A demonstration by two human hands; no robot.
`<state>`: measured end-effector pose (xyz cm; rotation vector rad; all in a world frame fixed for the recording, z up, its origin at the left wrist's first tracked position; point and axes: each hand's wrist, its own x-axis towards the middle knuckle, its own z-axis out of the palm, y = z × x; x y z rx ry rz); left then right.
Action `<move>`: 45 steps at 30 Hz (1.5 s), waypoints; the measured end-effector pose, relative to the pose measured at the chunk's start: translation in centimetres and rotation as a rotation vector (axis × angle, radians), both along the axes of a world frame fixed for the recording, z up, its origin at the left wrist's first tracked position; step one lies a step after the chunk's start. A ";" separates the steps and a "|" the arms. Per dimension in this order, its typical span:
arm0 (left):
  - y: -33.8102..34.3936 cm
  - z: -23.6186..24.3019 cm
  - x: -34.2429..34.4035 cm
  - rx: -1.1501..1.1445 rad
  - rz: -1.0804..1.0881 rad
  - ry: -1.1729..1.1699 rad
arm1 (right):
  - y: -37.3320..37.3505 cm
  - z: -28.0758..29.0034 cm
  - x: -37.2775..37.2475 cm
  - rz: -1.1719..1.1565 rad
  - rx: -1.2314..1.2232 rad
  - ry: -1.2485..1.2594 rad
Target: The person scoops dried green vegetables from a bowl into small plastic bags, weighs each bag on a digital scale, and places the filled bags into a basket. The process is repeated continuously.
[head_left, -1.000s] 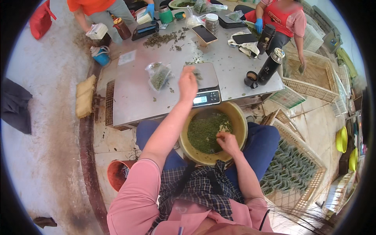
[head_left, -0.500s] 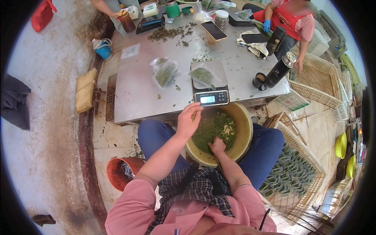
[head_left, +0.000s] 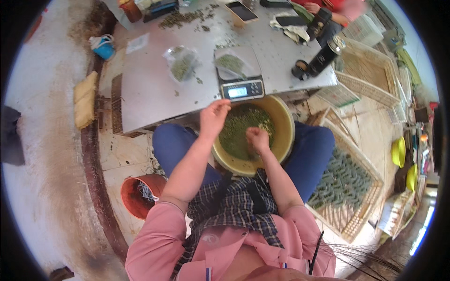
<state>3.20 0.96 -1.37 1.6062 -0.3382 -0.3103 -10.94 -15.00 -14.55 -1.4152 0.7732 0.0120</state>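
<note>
A yellow basin (head_left: pixel 287 140) sits between my knees, with loose green leaf bits (head_left: pixel 234 136) in it. Over them my right hand (head_left: pixel 258 138) is closed on a pinch of leaf bits, the fingertips partly blurred. My left hand (head_left: pixel 214 118) hovers by the basin's left rim, just below the scale, its fingertips pressed together; whatever they hold is too small to make out. At the table edge stands a digital scale (head_left: pixel 242 90) with a lit display. A clear bag of green leaf bits (head_left: pixel 230 64) lies on its plate, and another filled bag (head_left: pixel 182 66) lies to the left.
On the metal table (head_left: pixel 150 93) are a phone (head_left: pixel 242 11), scattered dried leaves (head_left: pixel 183 18) and a black flask (head_left: pixel 324 58) beside its cup (head_left: pixel 300 69). An orange bucket (head_left: pixel 140 196) stands at left, a crate of filled bags (head_left: pixel 342 182) at right. A co-worker (head_left: pixel 335 11) sits across.
My right hand has lifted out of the leaf bits and closed. My left hand stays by the basin rim, its fingers drawn closer together. The whole view has shifted, with the table now higher in it.
</note>
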 end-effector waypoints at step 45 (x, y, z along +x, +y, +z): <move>-5.1 5.1 6.9 0.403 -0.051 -0.998 | -4.3 15.8 14.0 -0.071 -0.830 -0.374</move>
